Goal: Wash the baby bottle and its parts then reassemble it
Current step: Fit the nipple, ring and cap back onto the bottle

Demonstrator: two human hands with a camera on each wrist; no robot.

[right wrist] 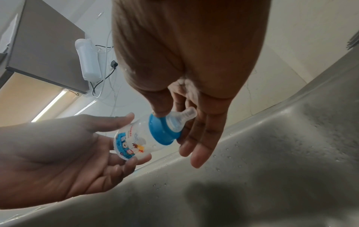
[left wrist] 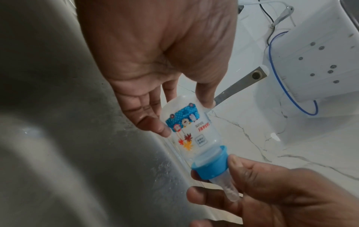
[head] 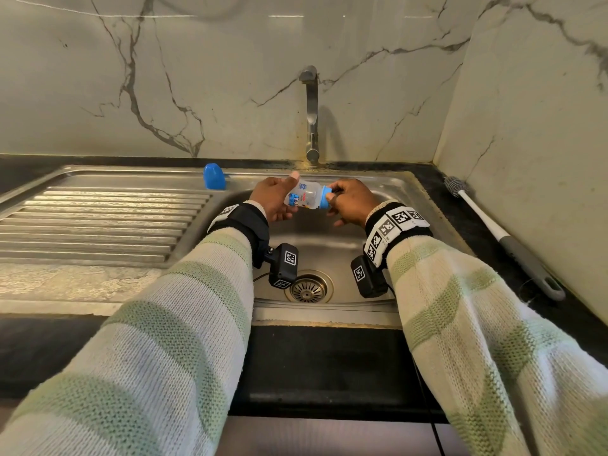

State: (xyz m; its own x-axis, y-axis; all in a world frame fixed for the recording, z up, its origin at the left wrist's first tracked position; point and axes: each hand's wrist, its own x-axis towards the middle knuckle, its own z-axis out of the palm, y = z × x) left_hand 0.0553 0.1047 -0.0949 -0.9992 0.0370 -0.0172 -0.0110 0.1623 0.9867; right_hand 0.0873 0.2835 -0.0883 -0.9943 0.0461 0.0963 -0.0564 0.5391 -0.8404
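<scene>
A small clear baby bottle [head: 304, 195] with a cartoon print lies sideways in the air over the sink basin [head: 329, 245]. My left hand [head: 285, 199] holds its base between thumb and fingers. A blue screw collar [head: 325, 197] sits on the neck, with the clear teat [right wrist: 183, 117] poking out of it. My right hand [head: 333, 201] pinches the collar [right wrist: 161, 131], thumb on top and fingers behind the teat. In the left wrist view the bottle [left wrist: 194, 130] points toward the right hand, collar [left wrist: 210, 162] first. A blue cap [head: 214, 181] stands on the sink's back rim.
The tap [head: 311, 113] rises behind the basin, and I see no water running. The drain [head: 308, 287] is below my wrists. A ribbed draining board [head: 98, 222] lies to the left. A long-handled bottle brush [head: 503, 238] lies on the dark counter by the right wall.
</scene>
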